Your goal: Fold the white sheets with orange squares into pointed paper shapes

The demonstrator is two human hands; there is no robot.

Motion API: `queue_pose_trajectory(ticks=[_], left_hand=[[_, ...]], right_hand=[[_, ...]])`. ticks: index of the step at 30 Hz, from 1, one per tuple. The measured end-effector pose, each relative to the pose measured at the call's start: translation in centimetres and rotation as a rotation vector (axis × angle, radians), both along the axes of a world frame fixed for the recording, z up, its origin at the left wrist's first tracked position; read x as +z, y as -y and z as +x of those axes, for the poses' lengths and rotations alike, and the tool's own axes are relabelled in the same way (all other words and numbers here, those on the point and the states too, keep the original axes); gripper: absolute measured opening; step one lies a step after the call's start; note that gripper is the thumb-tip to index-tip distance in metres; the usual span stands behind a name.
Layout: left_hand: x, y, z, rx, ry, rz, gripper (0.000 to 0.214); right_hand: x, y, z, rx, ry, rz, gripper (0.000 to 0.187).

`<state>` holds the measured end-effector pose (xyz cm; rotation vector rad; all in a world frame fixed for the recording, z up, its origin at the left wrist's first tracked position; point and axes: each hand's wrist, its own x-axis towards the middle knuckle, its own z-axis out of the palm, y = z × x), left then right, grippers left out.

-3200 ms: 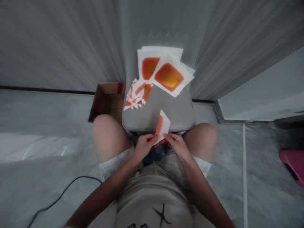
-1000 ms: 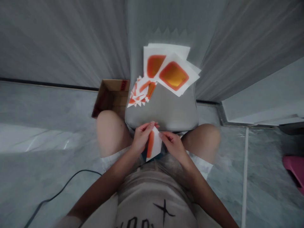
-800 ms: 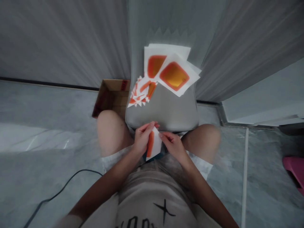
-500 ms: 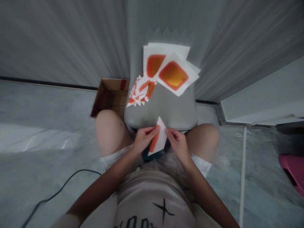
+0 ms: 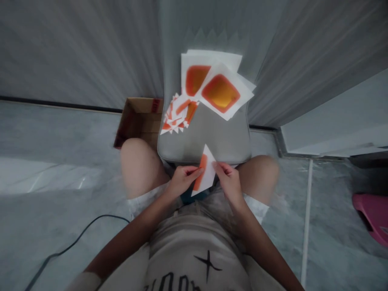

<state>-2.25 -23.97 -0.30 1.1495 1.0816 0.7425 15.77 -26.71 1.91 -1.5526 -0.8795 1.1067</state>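
Paper (image 5: 208,173), seemingly mid-fold, is pinched by left hand (image 5: 183,180) and right hand (image 5: 229,176) near front edge of chair (image 5: 220,135); next move probably calls for pressing it flat.

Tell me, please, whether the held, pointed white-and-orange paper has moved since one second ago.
Yes: against the rounded grey chair seat, the paper has shifted forward and slightly right, its tip now farther past the front edge.

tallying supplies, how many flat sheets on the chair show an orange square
2. The left sheet is partly covered; the right sheet overlaps it. Both lie on the chair. More may be hidden on sheets underneath.
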Motion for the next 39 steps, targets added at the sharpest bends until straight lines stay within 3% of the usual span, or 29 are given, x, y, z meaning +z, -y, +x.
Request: queue_pose_trajectory(ticks=[5, 11, 16, 18, 23, 29, 33, 39], left_hand=[[-0.4, 0.0, -0.3, 0.092, -0.020, 0.021, 0.052], [-1.0, 0.3, -1.1, -0.048, -0.023, -0.052, 0.055], [-1.4, 0.5, -0.9, 0.104, -0.076, 0.011, 0.061], [-1.5, 0.5, -0.9, 0.104, -0.084, 0.006, 0.062], [-1.9, 0.3, -1.0, -0.088, -0.059, -0.064, 0.066], [-1.3, 0.0, 0.0, -0.009, -0.050, -0.046, 0.071], [-1.1, 0.4, 0.4, -0.062, 0.032, -0.164, 0.070], [-1.3, 0.6, 0.4, -0.039, 0.074, -0.159, 0.065]], right_hand=[[-0.6, 0.2, 0.0, 0.129, -0.162, -0.080, 0.041], [-0.5, 0.1, 0.3, 0.116, -0.142, -0.105, 0.040], [-0.2, 0.3, 0.1, 0.247, -0.191, -0.167, 0.036], [-0.3, 0.4, 0.1, 0.275, -0.180, -0.168, 0.033], [-0.3, 0.5, 0.2, 0.219, -0.140, -0.125, 0.032], [-0.2, 0.2, 0.6, 0.250, -0.171, -0.151, 0.036], [-0.3, -0.2, 1.0, 0.167, -0.136, -0.121, 0.037], [-0.5, 0.0, 0.2, 0.095, -0.184, -0.154, 0.043]])
